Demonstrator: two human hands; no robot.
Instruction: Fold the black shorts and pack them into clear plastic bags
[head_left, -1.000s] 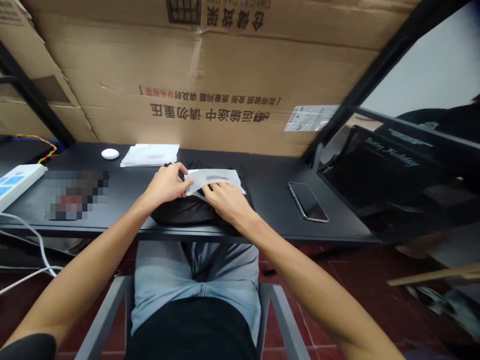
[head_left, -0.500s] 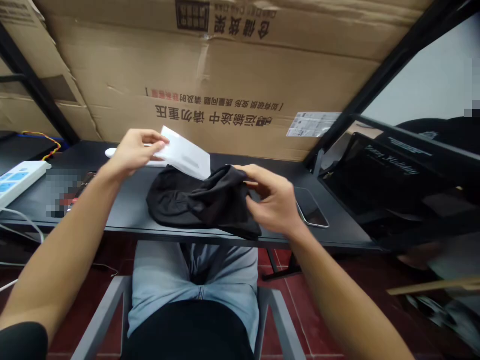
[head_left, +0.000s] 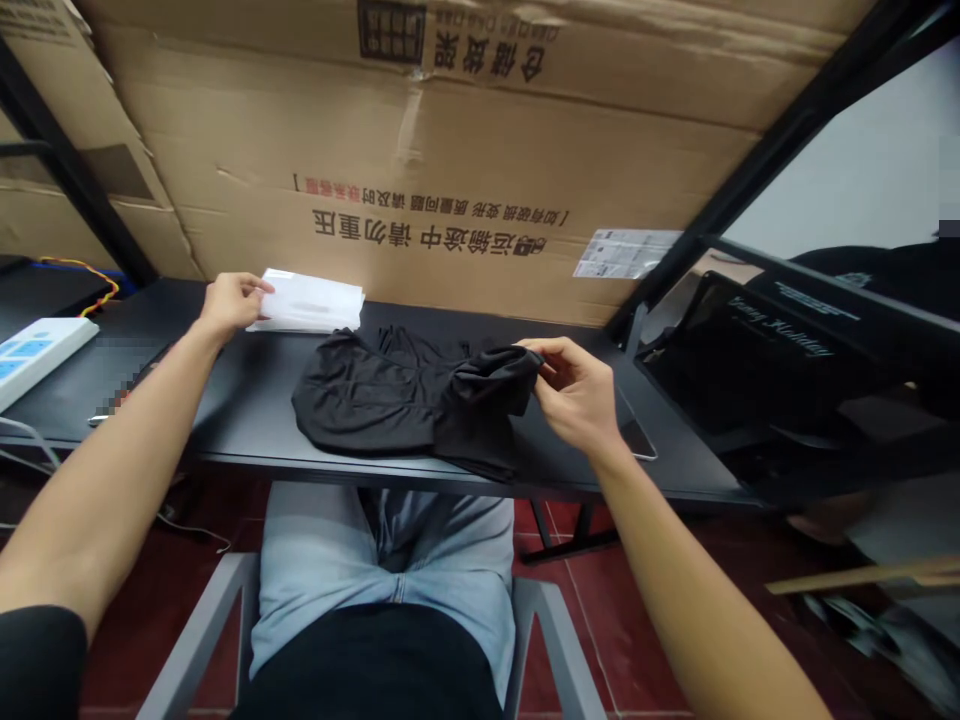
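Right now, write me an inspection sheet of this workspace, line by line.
Surface: black desk, no spill seen
Things in hand: black cloth, rumpled; white sheet, at the back
Clutter: phone, partly hidden by the right hand
Hands: left hand at the sheet's left end; right hand pinching the cloth
Cables: white cable near the power strip; yellow wire behind
Surroundings: cardboard behind the desk

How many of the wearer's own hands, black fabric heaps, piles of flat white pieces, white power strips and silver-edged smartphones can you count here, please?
Bare hands: 2 (left hand, right hand)
Black fabric heap: 1
Flat white pile: 1
Long white power strip: 1
Silver-edged smartphone, mostly hidden: 1
Total: 6
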